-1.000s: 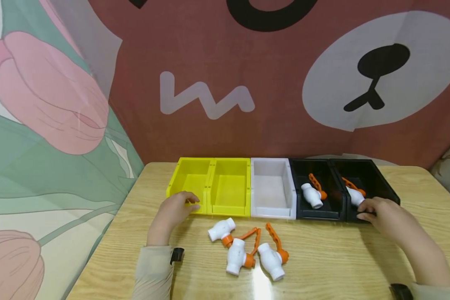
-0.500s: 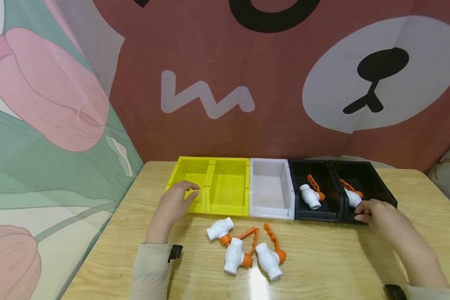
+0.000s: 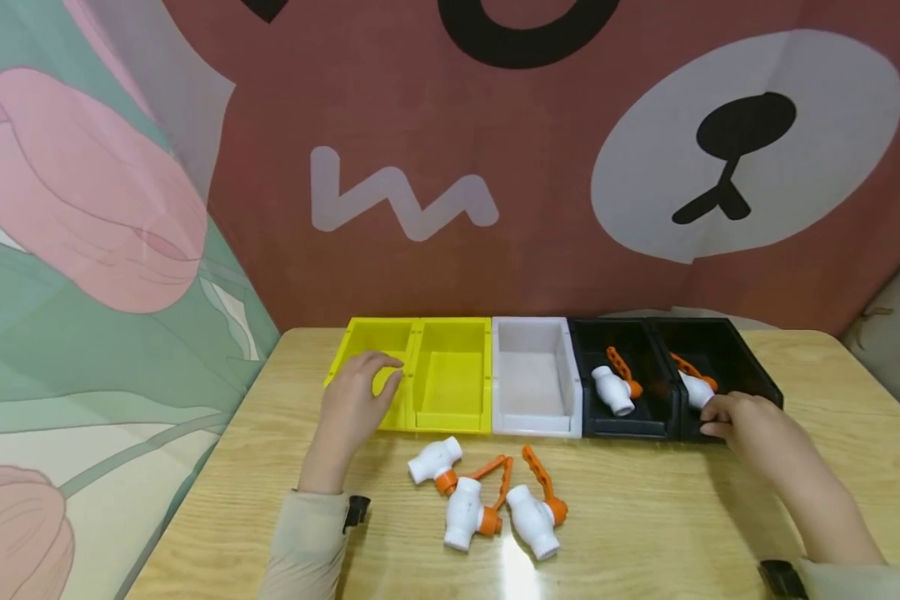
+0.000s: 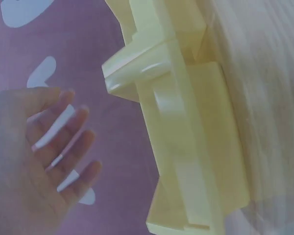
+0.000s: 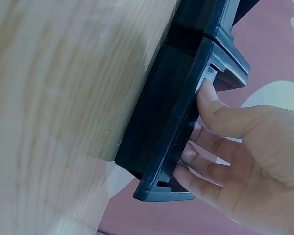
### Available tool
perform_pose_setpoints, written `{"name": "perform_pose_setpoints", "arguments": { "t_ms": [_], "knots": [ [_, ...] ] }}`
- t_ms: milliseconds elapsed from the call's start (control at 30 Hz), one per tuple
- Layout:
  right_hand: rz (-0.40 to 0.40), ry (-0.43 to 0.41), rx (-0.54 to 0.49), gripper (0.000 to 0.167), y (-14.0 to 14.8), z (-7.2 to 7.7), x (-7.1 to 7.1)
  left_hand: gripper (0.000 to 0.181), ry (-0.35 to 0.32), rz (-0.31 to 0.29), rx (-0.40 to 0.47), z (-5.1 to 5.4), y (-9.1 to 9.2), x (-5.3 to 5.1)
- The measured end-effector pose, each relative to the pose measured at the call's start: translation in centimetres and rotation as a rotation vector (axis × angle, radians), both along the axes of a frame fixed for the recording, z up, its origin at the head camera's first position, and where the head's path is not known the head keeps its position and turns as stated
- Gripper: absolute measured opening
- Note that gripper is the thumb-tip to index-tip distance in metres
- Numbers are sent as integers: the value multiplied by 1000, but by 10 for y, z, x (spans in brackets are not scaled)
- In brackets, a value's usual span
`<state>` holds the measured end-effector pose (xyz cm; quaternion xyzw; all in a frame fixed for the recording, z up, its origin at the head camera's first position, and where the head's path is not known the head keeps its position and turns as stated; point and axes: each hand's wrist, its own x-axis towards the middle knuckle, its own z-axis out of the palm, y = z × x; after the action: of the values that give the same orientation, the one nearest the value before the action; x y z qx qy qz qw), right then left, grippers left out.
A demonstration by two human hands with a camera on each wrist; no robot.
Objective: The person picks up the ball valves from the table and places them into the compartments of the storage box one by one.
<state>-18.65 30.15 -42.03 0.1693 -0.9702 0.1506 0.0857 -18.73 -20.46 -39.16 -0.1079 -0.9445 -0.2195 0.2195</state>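
Lifted since a second ago, the left hand [image 3: 351, 400] is now higher over the left yellow bin [image 3: 378, 335], while the right hand [image 3: 757, 429] has stayed at the front of the right black bin [image 3: 735, 358]. Behind everything I see a wall hanging [image 3: 390, 275]: a reddish-brown cartoon animal, with pink flowers on green to the left. Below it spreads a wood-grain table [image 3: 645, 517]. Toward its far side, five bins stand in a row: the left yellow bin, a right yellow bin [image 3: 453, 379], a white bin [image 3: 536, 371], a left black bin [image 3: 630, 427] and the right black bin. Left-hand fingers are spread and relaxed, holding nothing. On the right, my wrist view shows the thumb at the front rim and fingertips partly hidden beyond it; I cannot tell whether they grip the white, orange-handled valve [image 3: 696, 389] beside them in that bin. One similar valve [image 3: 613, 392] lies in the left black bin. Three more lie on the table before the bins: a left valve [image 3: 435, 460], a middle valve [image 3: 462, 512] and a right valve [image 3: 532, 521], close together.
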Motion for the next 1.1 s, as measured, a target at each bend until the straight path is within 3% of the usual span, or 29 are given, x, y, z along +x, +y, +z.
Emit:
{"name": "perform_pose_setpoints", "arguments": {
  "t_ms": [167,433,600,900,1100],
  "knots": [
    [-15,-29,10,12,-2,3,1,20,65,36,-6,7,2,2],
    [-46,-70,23,11,-3,6,1,22,102,22,-83,22,7,7],
    [-46,-65,24,12,-3,5,1,24,124,-21,-168,25,9,12],
    [-50,-64,32,12,-5,6,2,26,162,-135,-276,21,20,21],
    [-46,-53,25,13,-5,7,2,31,138,-200,-318,20,34,26]
  ]
}}
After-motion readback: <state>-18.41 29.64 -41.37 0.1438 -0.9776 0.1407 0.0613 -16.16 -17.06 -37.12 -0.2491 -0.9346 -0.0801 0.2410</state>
